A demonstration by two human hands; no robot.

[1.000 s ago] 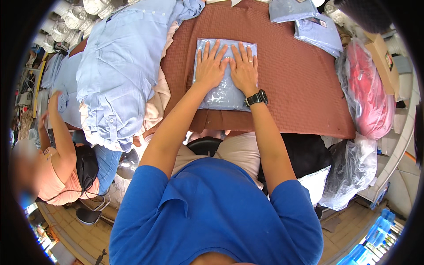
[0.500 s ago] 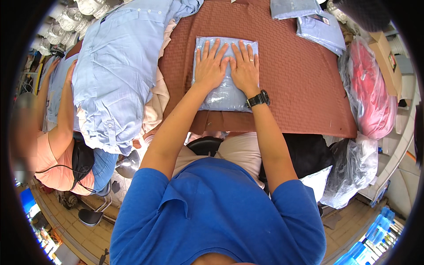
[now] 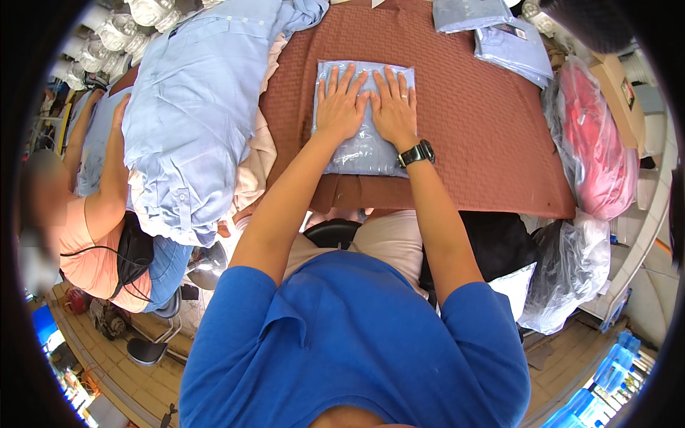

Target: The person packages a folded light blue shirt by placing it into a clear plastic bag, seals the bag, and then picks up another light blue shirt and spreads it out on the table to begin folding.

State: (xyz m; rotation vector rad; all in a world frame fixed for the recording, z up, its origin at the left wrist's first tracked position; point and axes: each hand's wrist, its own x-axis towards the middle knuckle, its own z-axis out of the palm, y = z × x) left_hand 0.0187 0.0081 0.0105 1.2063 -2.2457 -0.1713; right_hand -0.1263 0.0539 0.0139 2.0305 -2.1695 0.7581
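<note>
A folded light-blue shirt in a clear plastic bag (image 3: 365, 153) lies flat near the front edge of the brown cloth-covered table (image 3: 492, 143). Both palms rest on its upper half, side by side, thumbs nearly meeting in the middle. The fingers of my left hand (image 3: 341, 107) are stretched out and slightly spread, pointing away from me. My right hand (image 3: 392, 107) lies just as flat, with a ring on one finger and a black watch (image 3: 417, 153) at the wrist. Neither hand grips anything.
Left of the bag is a heap of light-blue shirts (image 3: 196, 121). More bagged shirts (image 3: 510, 53) lie at the far right. A clear bag with red cloth (image 3: 596, 143) and a cardboard box (image 3: 619, 100) stand beyond the right edge. A person in an orange top (image 3: 93, 235) works at far left.
Both hands stay flat on the bagged shirt in nearly the same place. The whole view has shifted very slightly.
</note>
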